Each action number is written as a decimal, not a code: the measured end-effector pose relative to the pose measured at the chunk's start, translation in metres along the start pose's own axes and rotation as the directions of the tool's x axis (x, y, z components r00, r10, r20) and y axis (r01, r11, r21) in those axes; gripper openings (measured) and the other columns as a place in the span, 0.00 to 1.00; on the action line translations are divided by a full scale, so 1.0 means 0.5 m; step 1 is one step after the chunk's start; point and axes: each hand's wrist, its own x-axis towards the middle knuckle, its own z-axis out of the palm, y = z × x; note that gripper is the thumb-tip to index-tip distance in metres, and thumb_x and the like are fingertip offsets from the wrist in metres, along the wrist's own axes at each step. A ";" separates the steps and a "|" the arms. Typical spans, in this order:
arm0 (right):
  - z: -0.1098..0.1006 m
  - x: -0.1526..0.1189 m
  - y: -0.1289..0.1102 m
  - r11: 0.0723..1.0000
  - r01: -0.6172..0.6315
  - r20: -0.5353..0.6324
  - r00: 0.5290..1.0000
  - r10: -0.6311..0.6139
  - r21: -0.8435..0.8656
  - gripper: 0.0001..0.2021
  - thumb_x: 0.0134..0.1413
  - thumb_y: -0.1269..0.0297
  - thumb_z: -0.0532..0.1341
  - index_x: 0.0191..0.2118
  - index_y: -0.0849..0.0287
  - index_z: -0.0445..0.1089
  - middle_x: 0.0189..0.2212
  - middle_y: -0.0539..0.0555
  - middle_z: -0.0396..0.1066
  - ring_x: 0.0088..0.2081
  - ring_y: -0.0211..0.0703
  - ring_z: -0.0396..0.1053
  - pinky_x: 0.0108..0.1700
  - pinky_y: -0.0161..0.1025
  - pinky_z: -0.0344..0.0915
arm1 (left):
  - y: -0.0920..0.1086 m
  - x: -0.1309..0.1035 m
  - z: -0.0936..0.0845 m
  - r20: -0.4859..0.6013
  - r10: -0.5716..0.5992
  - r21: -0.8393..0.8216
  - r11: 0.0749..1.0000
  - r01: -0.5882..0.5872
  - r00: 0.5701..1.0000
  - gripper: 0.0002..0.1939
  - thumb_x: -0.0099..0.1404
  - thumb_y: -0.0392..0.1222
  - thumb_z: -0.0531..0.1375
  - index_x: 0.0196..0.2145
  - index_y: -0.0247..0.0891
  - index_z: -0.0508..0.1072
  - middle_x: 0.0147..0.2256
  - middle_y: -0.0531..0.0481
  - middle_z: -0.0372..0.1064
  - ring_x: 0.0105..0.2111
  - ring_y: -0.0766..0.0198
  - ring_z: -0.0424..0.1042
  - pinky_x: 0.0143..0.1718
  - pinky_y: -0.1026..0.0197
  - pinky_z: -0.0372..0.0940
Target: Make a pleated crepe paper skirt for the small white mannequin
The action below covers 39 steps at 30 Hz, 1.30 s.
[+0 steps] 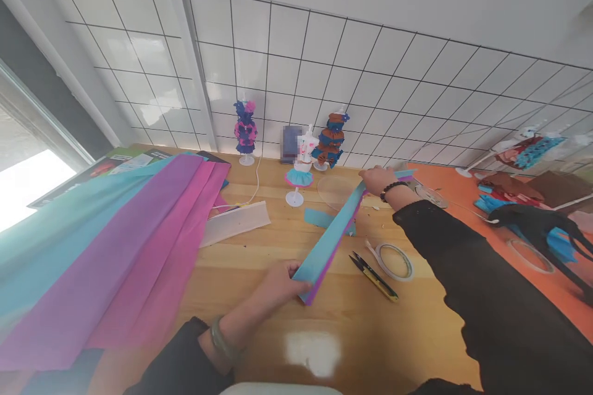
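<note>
A long folded strip, turquoise on top with a purple edge, stretches diagonally above the wooden table. My left hand pinches its near end, thumb on the turquoise face. Farther off at the right, my right hand is closed round the strip near its far end, and a short tail sticks out past the wrist. Beneath the strip lies a small turquoise piece. Black and yellow thread snips and a roll of tape rest to the right of the strip.
Turquoise, purple and pink sheets spread over the left side. A white strip lies beside them. Small dress stands line the tiled wall. On the orange surface at right are a black strap item and more fabric.
</note>
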 end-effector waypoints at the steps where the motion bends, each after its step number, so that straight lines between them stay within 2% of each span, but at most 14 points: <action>1: 0.000 0.011 -0.016 1.000 0.021 -0.002 1.000 -0.021 -0.018 0.16 0.55 0.78 0.51 0.44 0.63 0.71 0.42 0.68 0.72 0.50 0.58 0.63 0.49 0.61 0.52 | -0.002 -0.002 0.005 0.033 -0.028 -0.012 1.000 0.028 0.999 0.05 0.45 0.36 0.62 0.25 0.35 0.73 0.22 0.55 0.67 0.24 0.66 0.65 0.25 0.65 0.59; 6: 0.006 0.046 -0.089 0.988 0.139 -0.029 0.990 -0.141 -0.070 0.15 0.54 0.77 0.50 0.42 0.63 0.72 0.41 0.67 0.72 0.49 0.57 0.62 0.50 0.63 0.48 | -0.003 -0.006 0.016 0.154 -0.154 -0.047 0.986 0.162 0.976 0.07 0.42 0.38 0.64 0.21 0.35 0.72 0.22 0.53 0.69 0.24 0.64 0.68 0.28 0.60 0.65; 11: 0.011 0.064 -0.151 0.964 0.258 -0.084 0.961 -0.262 -0.059 0.16 0.54 0.77 0.50 0.42 0.65 0.73 0.41 0.69 0.72 0.50 0.59 0.60 0.54 0.64 0.43 | -0.008 -0.005 0.015 0.258 -0.215 -0.092 0.965 0.246 0.942 0.13 0.41 0.39 0.66 0.28 0.35 0.75 0.28 0.48 0.73 0.28 0.61 0.71 0.30 0.59 0.67; 15: 0.022 0.066 -0.196 0.938 0.346 -0.151 0.927 -0.343 -0.006 0.19 0.55 0.77 0.48 0.48 0.65 0.70 0.48 0.68 0.69 0.57 0.60 0.55 0.58 0.64 0.38 | -0.008 -0.008 0.015 0.322 -0.207 -0.159 0.950 0.268 0.924 0.15 0.42 0.41 0.67 0.31 0.35 0.76 0.29 0.47 0.74 0.29 0.60 0.72 0.32 0.58 0.67; 18: 0.033 0.057 -0.209 0.924 0.377 -0.204 0.911 -0.357 0.065 0.23 0.54 0.79 0.48 0.55 0.66 0.65 0.56 0.67 0.62 0.60 0.59 0.52 0.59 0.60 0.42 | -0.002 -0.012 0.016 0.345 -0.208 -0.206 0.935 0.290 0.915 0.17 0.42 0.42 0.67 0.32 0.34 0.76 0.29 0.46 0.74 0.30 0.60 0.73 0.34 0.56 0.67; 22: 0.045 0.024 -0.194 0.917 0.348 -0.279 0.916 -0.288 0.196 0.26 0.54 0.79 0.47 0.60 0.70 0.58 0.60 0.68 0.55 0.61 0.53 0.52 0.59 0.50 0.51 | 0.002 -0.012 0.017 0.342 -0.232 -0.247 0.913 0.326 0.910 0.16 0.42 0.40 0.68 0.31 0.33 0.75 0.29 0.44 0.74 0.30 0.59 0.73 0.36 0.55 0.67; 24: 0.051 -0.009 -0.178 0.911 0.318 -0.314 0.921 -0.230 0.264 0.26 0.55 0.76 0.47 0.61 0.71 0.55 0.60 0.67 0.55 0.61 0.49 0.54 0.59 0.45 0.53 | -0.001 -0.010 0.016 0.354 -0.234 -0.267 0.903 0.338 0.905 0.16 0.42 0.39 0.68 0.31 0.32 0.74 0.30 0.43 0.74 0.30 0.59 0.74 0.37 0.54 0.66; 27: 0.066 -0.085 -0.148 0.896 0.270 -0.336 0.930 -0.148 0.352 0.25 0.56 0.71 0.48 0.60 0.70 0.57 0.58 0.65 0.60 0.59 0.48 0.58 0.59 0.45 0.56 | -0.009 -0.004 0.014 0.379 -0.234 -0.286 0.891 0.354 0.895 0.16 0.44 0.38 0.68 0.33 0.32 0.75 0.31 0.42 0.75 0.31 0.59 0.74 0.38 0.54 0.66; 32: 0.115 -0.267 -0.111 0.876 0.227 -0.302 0.948 -0.099 0.425 0.20 0.57 0.67 0.49 0.53 0.61 0.67 0.47 0.61 0.72 0.48 0.50 0.70 0.48 0.45 0.67 | -0.023 0.001 0.015 0.422 -0.225 -0.281 0.888 0.363 0.878 0.19 0.43 0.37 0.69 0.36 0.33 0.76 0.31 0.44 0.75 0.30 0.59 0.74 0.36 0.55 0.67; 34: 0.143 -0.341 -0.112 0.881 0.219 -0.276 0.955 -0.106 0.419 0.17 0.58 0.66 0.49 0.49 0.59 0.70 0.44 0.60 0.75 0.44 0.50 0.73 0.44 0.44 0.69 | -0.029 0.002 0.020 0.468 -0.219 -0.255 0.894 0.368 0.856 0.21 0.41 0.36 0.70 0.37 0.33 0.76 0.31 0.44 0.75 0.30 0.60 0.73 0.36 0.56 0.67; 36: 0.171 -0.401 -0.123 0.903 0.204 -0.267 0.958 -0.105 0.378 0.15 0.59 0.65 0.50 0.45 0.62 0.71 0.42 0.62 0.75 0.43 0.52 0.73 0.43 0.44 0.69 | -0.034 0.003 0.029 0.503 -0.229 -0.231 0.894 0.385 0.833 0.21 0.39 0.36 0.71 0.35 0.33 0.77 0.31 0.45 0.75 0.30 0.61 0.73 0.36 0.56 0.67; 39: 0.202 -0.459 -0.147 0.951 0.160 -0.276 0.957 -0.085 0.264 0.12 0.58 0.69 0.51 0.41 0.64 0.71 0.39 0.64 0.75 0.42 0.52 0.73 0.43 0.45 0.68 | -0.037 0.007 0.044 0.504 -0.252 -0.210 0.892 0.400 0.826 0.22 0.37 0.38 0.72 0.33 0.32 0.77 0.30 0.46 0.74 0.28 0.62 0.72 0.35 0.57 0.67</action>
